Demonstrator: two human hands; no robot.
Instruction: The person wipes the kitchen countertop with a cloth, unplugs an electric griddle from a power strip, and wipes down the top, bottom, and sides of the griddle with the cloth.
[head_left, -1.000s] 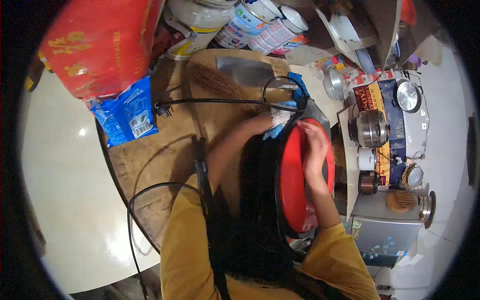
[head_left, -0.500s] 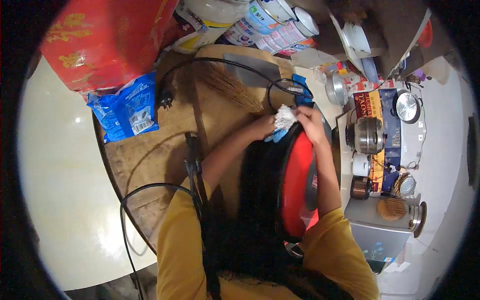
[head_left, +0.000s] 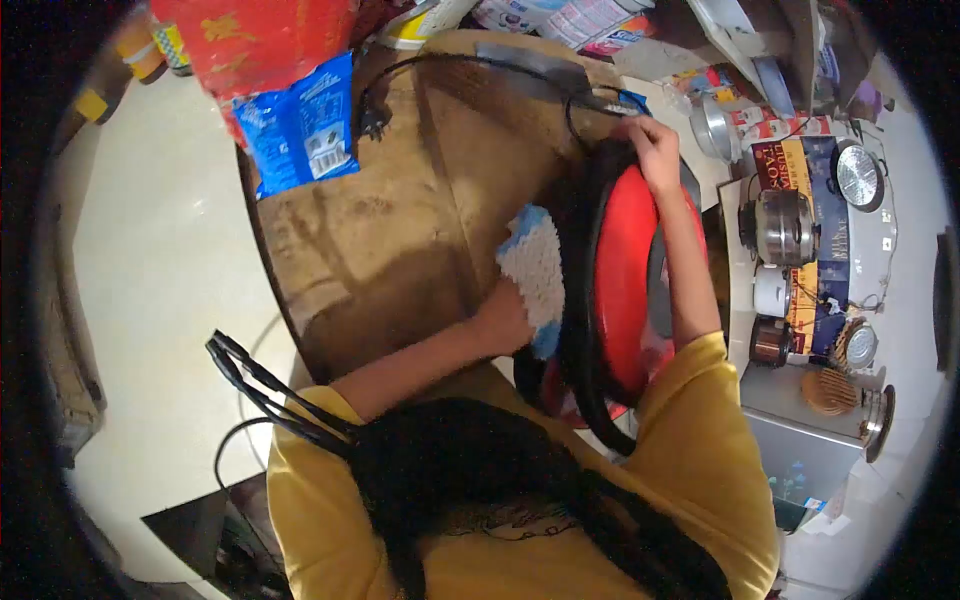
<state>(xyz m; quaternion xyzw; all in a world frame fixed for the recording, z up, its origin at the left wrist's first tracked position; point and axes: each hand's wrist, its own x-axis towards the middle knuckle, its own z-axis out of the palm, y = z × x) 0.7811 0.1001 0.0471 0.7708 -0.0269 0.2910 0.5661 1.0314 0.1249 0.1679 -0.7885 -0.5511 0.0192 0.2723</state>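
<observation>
Left grip point(head_left: 508, 312) is closed on a cloth point(head_left: 535, 270), white with blue edges, by which its fingers are hidden. By contrast with half a second ago, when the two hands were brought together at the upper end of the red pan point(head_left: 625, 290), the cloth has been drawn down and to the left, and its white face is now spread out beside the black rim. The hands are thus parted: the upper end is left to the right hand alone, and the cloth is brought alongside the middle of the pan. Whether the rim is touched by the cloth cannot be told.

The right grip point(head_left: 652, 150) is bent over the upper end of the pan, near the middle top of the frame; whether anything is clasped there cannot be told. The pan is seen right of centre, tilted, with its red face turned to the right.

Around it, the brown counter point(head_left: 380, 240) is stretched to the left. A blue packet point(head_left: 305, 125) is placed at its upper left corner, against a red bag point(head_left: 260, 40), and just beside the packet a black plug point(head_left: 372, 125) is seen.
</observation>
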